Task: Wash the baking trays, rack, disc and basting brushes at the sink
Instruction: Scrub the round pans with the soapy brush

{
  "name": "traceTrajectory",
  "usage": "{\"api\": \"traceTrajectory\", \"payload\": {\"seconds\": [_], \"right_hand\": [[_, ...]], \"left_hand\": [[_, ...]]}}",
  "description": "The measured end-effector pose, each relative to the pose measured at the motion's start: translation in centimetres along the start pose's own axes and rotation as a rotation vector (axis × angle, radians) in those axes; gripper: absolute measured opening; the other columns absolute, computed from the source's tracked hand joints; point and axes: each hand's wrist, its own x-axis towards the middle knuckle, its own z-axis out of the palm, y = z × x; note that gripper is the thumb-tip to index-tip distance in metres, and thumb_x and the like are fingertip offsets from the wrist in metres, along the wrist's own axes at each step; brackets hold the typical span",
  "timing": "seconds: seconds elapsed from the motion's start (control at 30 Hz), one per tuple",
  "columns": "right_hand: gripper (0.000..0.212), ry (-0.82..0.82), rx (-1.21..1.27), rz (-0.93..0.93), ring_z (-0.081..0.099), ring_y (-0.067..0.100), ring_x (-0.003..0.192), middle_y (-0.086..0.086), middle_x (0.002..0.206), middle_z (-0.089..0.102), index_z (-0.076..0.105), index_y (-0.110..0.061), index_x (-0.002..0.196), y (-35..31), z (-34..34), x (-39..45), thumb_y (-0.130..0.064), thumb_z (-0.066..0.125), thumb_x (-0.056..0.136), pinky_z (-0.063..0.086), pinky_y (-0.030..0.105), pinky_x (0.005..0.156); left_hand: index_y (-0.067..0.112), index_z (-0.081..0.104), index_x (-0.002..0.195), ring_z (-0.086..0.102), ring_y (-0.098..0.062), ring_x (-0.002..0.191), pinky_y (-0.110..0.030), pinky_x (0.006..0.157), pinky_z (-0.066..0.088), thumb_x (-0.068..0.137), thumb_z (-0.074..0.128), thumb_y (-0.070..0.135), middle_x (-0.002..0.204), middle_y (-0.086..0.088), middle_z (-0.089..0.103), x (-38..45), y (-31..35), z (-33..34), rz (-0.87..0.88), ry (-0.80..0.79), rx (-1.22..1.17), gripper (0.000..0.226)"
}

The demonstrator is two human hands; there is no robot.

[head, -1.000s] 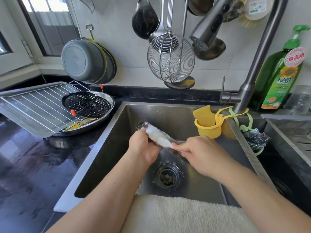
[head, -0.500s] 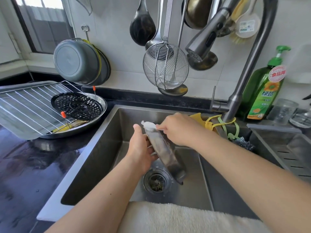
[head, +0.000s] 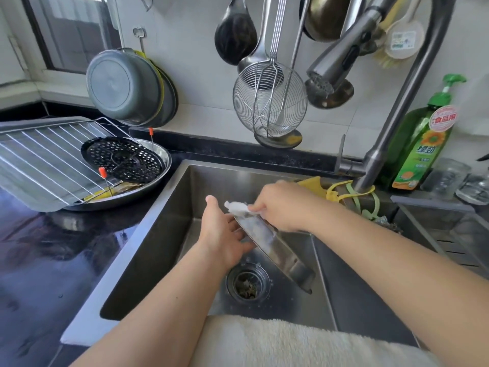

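Head view: small tray (head: 275,250) held tilted over the sink (head: 169,234), high end toward the back wall, low end above the drain (head: 248,283). Left hand (head: 225,234) grips it from beneath, fingers curled on its near edge. Right hand (head: 280,211) pinches a white cloth (head: 238,207) at the tray's upper end; suds show on the upper face.

Progress, as judged: this tray is mid-scrub, not rinsed; the tap (head: 328,67) is not running. Left of the sink on the tabletop lies a big tray (head: 23,197) with the rack (head: 53,157) across it, beside a round pan (head: 161,176) holding the disc (head: 124,158) and two orange-tipped brushes (head: 102,172). Whether those are already washed cannot be told. No drying pile is seen, so most of the job looks left.

Against half a second ago: the tray's angle and the left-hand grip are much the same, and the right hand with the cloth stays at the upper end. A second ago the tray lay flatter and the cloth was at mid-length, so the wipe has travelled up.
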Motion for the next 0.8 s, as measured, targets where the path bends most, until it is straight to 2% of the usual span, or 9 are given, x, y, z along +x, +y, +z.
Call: {"api": "traceTrajectory", "payload": {"seconds": [0.07,0.13,0.23,0.33,0.4,0.5,0.63,0.7,0.8], "right_hand": [[0.04,-0.049,-0.004,0.006,0.049,0.018,0.067,-0.003,0.092,0.055,0.066,-0.046,0.126,0.4,0.7,-3.4,-0.019,0.051,0.102,0.034,0.029,0.052],[0.047,-0.022,-0.005,0.052,0.044,0.014,0.065,-0.01,0.082,0.046,0.058,-0.05,0.137,0.9,1.5,-5.8,-0.017,0.049,0.104,0.035,0.028,0.051],[0.048,0.143,0.078,0.042,0.054,0.02,0.082,-0.007,0.09,0.049,0.048,-0.053,0.143,1.4,4.1,-6.0,-0.022,0.048,0.106,0.048,0.034,0.061],[0.048,0.181,0.184,-0.006,0.06,0.029,0.098,-0.005,0.097,0.053,0.048,-0.053,0.143,0.7,6.5,-5.8,-0.025,0.049,0.103,0.053,0.044,0.075],[0.048,0.185,0.173,-0.011,0.06,0.031,0.099,-0.004,0.098,0.053,0.049,-0.053,0.142,1.0,6.8,-6.0,-0.025,0.048,0.103,0.053,0.044,0.075],[0.044,0.122,0.185,0.048,0.059,0.027,0.098,-0.006,0.096,0.05,0.053,-0.056,0.138,2.9,6.3,-7.0,-0.027,0.048,0.104,0.051,0.041,0.075],[0.046,0.154,0.205,0.046,0.06,0.027,0.101,-0.005,0.101,0.052,0.051,-0.053,0.141,2.5,6.2,-6.8,-0.025,0.05,0.104,0.046,0.037,0.07],[0.049,0.178,0.201,0.043,0.061,0.029,0.101,-0.005,0.103,0.051,0.05,-0.052,0.143,1.8,6.3,-6.2,-0.023,0.051,0.103,0.045,0.036,0.069],[0.048,0.16,0.223,0.071,0.061,0.027,0.098,-0.003,0.112,0.06,0.052,-0.053,0.141,3.3,6.2,-6.6,-0.023,0.051,0.104,0.05,0.038,0.071]], "left_hand": [[-0.005,0.053,0.109,0.064,-0.04,0.112,-0.054,0.088,0.055,0.105,0.027,0.067,0.12,-0.023,0.064,-0.1,0.3,0.0,-0.002,0.016,-0.058,0.077],[-0.003,0.049,0.111,0.063,-0.041,0.111,-0.056,0.093,0.052,0.107,0.032,0.061,0.117,-0.024,0.062,-0.2,0.4,0.1,0.019,0.013,-0.107,0.067],[-0.007,0.047,0.129,0.064,-0.039,0.116,-0.049,0.107,0.05,0.11,0.039,0.046,0.123,-0.026,0.062,-0.2,0.3,0.3,0.088,0.021,-0.206,0.057],[-0.003,0.055,0.121,0.065,-0.033,0.099,-0.042,0.094,0.054,0.108,0.041,0.037,0.108,-0.021,0.064,-0.2,-0.3,0.4,0.028,-0.021,-0.064,0.045],[-0.004,0.059,0.114,0.064,-0.037,0.101,-0.048,0.096,0.051,0.106,0.042,0.04,0.108,-0.022,0.065,-0.4,-0.5,0.4,-0.061,-0.046,0.015,0.048],[-0.009,0.056,0.119,0.065,-0.045,0.114,-0.06,0.098,0.051,0.106,0.041,0.042,0.121,-0.028,0.067,-0.3,0.2,0.1,-0.013,-0.034,-0.07,0.054],[-0.009,0.054,0.13,0.065,-0.047,0.115,-0.059,0.105,0.048,0.104,0.046,0.046,0.126,-0.03,0.066,-0.2,-0.7,0.6,-0.061,-0.056,-0.044,0.061],[-0.009,0.056,0.123,0.066,-0.049,0.112,-0.06,0.1,0.049,0.102,0.047,0.05,0.124,-0.031,0.066,-0.4,-1.0,0.9,-0.115,-0.082,0.032,0.063],[-0.009,0.053,0.123,0.065,-0.047,0.108,-0.055,0.082,0.052,0.105,0.044,0.047,0.119,-0.031,0.066,-0.1,0.0,0.1,-0.013,-0.031,-0.097,0.059]]}}
